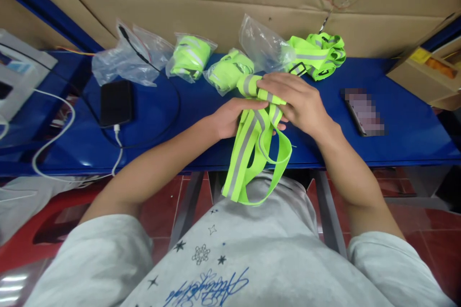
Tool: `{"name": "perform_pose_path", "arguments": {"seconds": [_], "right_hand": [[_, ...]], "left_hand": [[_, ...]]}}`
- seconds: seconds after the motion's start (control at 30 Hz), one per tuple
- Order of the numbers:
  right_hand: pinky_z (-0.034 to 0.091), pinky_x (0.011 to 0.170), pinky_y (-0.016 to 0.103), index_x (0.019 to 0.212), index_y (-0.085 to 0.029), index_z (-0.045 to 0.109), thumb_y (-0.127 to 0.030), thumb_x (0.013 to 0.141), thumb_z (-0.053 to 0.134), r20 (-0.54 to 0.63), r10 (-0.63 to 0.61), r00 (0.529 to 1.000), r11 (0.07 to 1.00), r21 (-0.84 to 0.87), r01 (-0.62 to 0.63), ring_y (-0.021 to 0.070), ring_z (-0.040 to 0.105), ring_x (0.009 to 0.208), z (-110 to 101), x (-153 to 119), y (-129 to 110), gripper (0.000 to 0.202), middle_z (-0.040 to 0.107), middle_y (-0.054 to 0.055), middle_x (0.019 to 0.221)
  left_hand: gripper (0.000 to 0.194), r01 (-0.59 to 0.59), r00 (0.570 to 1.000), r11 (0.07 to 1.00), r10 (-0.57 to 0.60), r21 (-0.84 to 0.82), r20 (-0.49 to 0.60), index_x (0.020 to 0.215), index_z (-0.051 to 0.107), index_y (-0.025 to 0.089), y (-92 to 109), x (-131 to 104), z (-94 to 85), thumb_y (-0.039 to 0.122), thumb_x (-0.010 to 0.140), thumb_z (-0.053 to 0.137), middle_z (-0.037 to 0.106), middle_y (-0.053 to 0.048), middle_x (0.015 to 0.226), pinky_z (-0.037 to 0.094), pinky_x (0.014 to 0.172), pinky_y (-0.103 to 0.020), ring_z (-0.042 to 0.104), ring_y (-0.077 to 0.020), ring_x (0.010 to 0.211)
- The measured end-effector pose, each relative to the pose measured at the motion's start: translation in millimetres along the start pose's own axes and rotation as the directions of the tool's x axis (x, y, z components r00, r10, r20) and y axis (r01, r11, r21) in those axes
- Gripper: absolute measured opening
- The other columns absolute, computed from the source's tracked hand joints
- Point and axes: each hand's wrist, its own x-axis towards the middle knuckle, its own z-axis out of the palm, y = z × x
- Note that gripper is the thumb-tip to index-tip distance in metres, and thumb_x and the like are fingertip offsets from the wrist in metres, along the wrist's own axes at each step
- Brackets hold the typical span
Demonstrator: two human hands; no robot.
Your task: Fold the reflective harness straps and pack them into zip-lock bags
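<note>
Between my hands, over the front edge of the table, hangs a neon yellow-green reflective strap (240,165) with a grey stripe, its loops dangling toward my lap. My left hand (232,116) is closed on it from the left, thumb pressed on top of the gathered folds. My right hand (296,100) grips the upper folds from the right, fingers bent over them. Just beyond lies a bagged green strap bundle (230,71), with another bagged bundle (190,57) to its left. A loose pile of green straps (319,55) with black buckles sits behind my right hand.
An empty clear plastic bag (264,43) and more crumpled bags (126,60) lie along the cardboard backing. A black power bank (116,103) with a white cable is on the blue table (158,146) at left. At right are a phone (363,111) and a cardboard box (425,74).
</note>
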Motion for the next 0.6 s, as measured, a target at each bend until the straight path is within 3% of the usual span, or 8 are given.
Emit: {"name": "perform_pose_path", "arguments": {"seconds": [0.1,0.17,0.27,0.33,0.47,0.6], "right_hand": [[0.041,0.131,0.06,0.144,-0.046,0.071,-0.046,0.111,0.048,-0.009,-0.013,1.0,0.999,-0.043,0.013,0.0324,0.057,0.149,-3,2,2,0.04,0.067,-0.006,0.154],[0.037,0.132,0.065,0.142,-0.041,0.072,-0.049,0.11,0.05,0.003,0.001,1.0,1.0,-0.022,-0.001,0.0353,0.053,0.152,-5,3,1,0.04,0.064,-0.002,0.157],[0.032,0.136,0.062,0.149,-0.036,0.065,-0.061,0.104,0.059,0.111,0.025,0.994,0.993,0.108,-0.037,0.0347,0.041,0.162,-7,3,1,0.052,0.048,0.003,0.171],[0.037,0.134,0.059,0.153,-0.035,0.059,-0.073,0.099,0.061,0.115,0.074,0.991,0.971,0.216,-0.098,0.0341,0.039,0.163,-6,2,7,0.066,0.043,0.004,0.174],[0.052,0.123,0.05,0.151,-0.037,0.057,-0.084,0.095,0.058,-0.028,0.278,0.96,0.878,0.412,-0.242,0.0324,0.055,0.152,1,3,25,0.073,0.055,0.004,0.163],[0.066,0.097,0.048,0.131,-0.028,0.07,-0.079,0.081,0.081,0.133,0.367,0.921,0.785,0.487,-0.383,0.0313,0.074,0.115,10,3,27,0.072,0.077,0.006,0.125]], "left_hand": [[0.056,-0.087,0.992,0.996,0.088,0.014,-0.093,0.111,0.078,0.016,6,-2,6.4,0.068,0.094,0.068,0.084,-0.014,0.112,0.061,0.111,-0.058,0.073,-0.0439,0.128],[0.058,-0.101,0.98,0.994,0.106,0.037,-0.171,0.113,0.077,0.017,9,-2,9.0,0.071,0.099,0.061,0.084,-0.012,0.109,0.061,0.111,-0.057,0.072,-0.0431,0.13],[0.045,-0.073,0.97,0.995,0.086,0.067,-0.225,0.114,0.078,0.017,11,-2,6.3,0.059,0.1,0.066,0.084,-0.011,0.107,0.064,0.108,-0.055,0.075,-0.0409,0.125],[0.037,-0.073,0.972,0.996,0.084,0.059,-0.219,0.115,0.079,0.016,11,-2,1.8,0.047,0.097,0.072,0.084,-0.012,0.11,0.064,0.108,-0.054,0.077,-0.0401,0.121],[0.036,-0.043,0.985,0.998,0.051,0.052,-0.168,0.116,0.079,0.01,10,-3,-3.4,0.033,0.088,0.08,0.083,-0.017,0.113,0.065,0.106,-0.056,0.079,-0.0405,0.116],[0.037,0.028,0.986,0.996,-0.013,0.089,-0.166,0.112,0.08,0.01,4,-3,-1.5,0.029,0.081,0.086,0.084,-0.017,0.102,0.068,0.096,-0.052,0.082,-0.0391,0.104]]}}
